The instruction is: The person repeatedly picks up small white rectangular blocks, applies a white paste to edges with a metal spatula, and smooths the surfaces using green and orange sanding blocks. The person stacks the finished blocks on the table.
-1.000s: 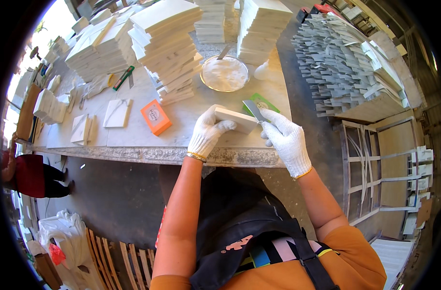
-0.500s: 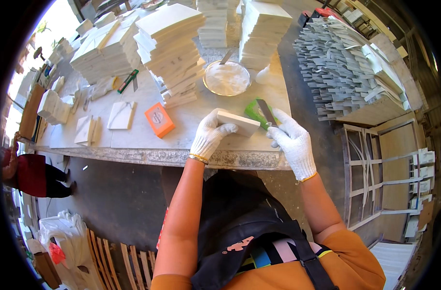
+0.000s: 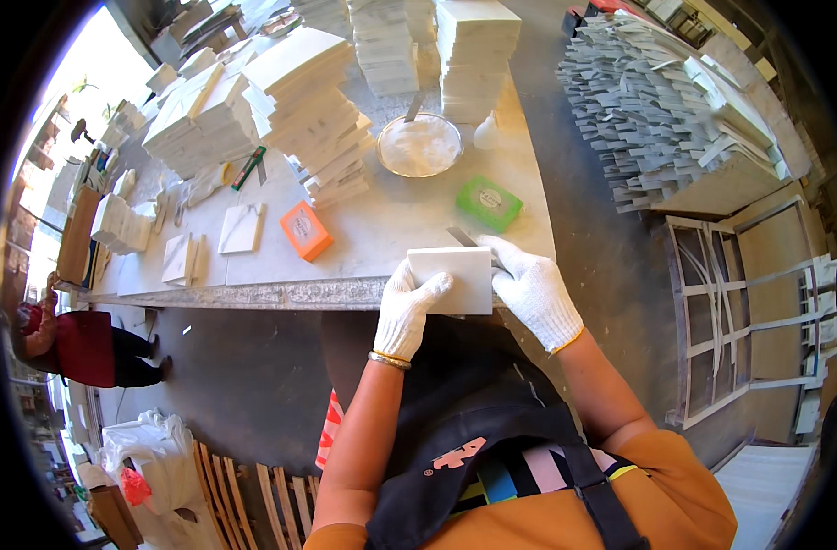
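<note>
Since the earlier frame, the white tile (image 3: 452, 282) has turned its broad face upward and come nearer the body, while the scraper blade (image 3: 462, 237) has left the green box. Left hand (image 3: 407, 307): closed on the tile's left side, thumb across the face. Right hand (image 3: 531, 289): closed about the scraper, whose handle is hidden; fingertips at the tile's right edge, contact uncertain. Tile: plain, rectangular, tilted, held at the near bench edge, with the blade just beyond its upper edge. From the tile: green box (image 3: 488, 203), one o'clock; white squeeze bottle (image 3: 485, 134) and glass bowl (image 3: 420, 173) of white paste, about twelve; leaning tile stack (image 3: 313, 119), toward eleven; orange box (image 3: 306, 231), between nine and ten.
</note>
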{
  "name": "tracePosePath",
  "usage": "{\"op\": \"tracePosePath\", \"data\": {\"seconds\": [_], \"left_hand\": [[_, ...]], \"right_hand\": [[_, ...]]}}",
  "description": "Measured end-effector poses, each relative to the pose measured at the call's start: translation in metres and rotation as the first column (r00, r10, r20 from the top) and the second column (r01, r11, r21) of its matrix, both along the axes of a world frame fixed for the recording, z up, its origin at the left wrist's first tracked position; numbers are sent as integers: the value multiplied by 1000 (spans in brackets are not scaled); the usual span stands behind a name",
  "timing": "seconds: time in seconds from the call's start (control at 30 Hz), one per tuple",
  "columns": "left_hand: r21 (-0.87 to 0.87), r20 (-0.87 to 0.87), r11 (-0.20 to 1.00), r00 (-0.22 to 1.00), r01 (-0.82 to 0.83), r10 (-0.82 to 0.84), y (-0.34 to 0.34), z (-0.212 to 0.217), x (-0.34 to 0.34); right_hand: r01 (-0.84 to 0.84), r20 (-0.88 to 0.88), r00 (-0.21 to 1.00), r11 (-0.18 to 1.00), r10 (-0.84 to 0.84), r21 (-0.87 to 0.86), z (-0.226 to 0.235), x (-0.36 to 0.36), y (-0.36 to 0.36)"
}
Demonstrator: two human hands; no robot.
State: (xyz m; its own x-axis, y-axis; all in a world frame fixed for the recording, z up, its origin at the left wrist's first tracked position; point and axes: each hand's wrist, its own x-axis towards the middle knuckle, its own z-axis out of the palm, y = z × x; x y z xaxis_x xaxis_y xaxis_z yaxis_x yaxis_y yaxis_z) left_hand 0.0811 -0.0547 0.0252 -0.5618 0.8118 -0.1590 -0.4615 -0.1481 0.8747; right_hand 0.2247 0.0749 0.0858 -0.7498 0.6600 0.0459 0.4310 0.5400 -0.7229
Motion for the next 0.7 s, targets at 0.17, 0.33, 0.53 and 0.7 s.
{"op": "tracePosePath", "data": {"seconds": [0.17,0.33,0.53,0.7], "left_hand": [[-52,37,998,999,-25,26,-20,1,14],[-107,166,993,984,-52,70,-28,5,22],[-98,255,995,965,-33,57,-36,5,32],[-92,252,996,967,-3,26,-42,11,33]], "right_hand": [[-34,-61,998,974,21,-224,21,29,-16],[167,-153,948,846,-279,-506,42,66,-2],[213,-164,928,834,-336,-508,32,79,11],[132,-181,947,833,-267,-538,29,68,8]]}}
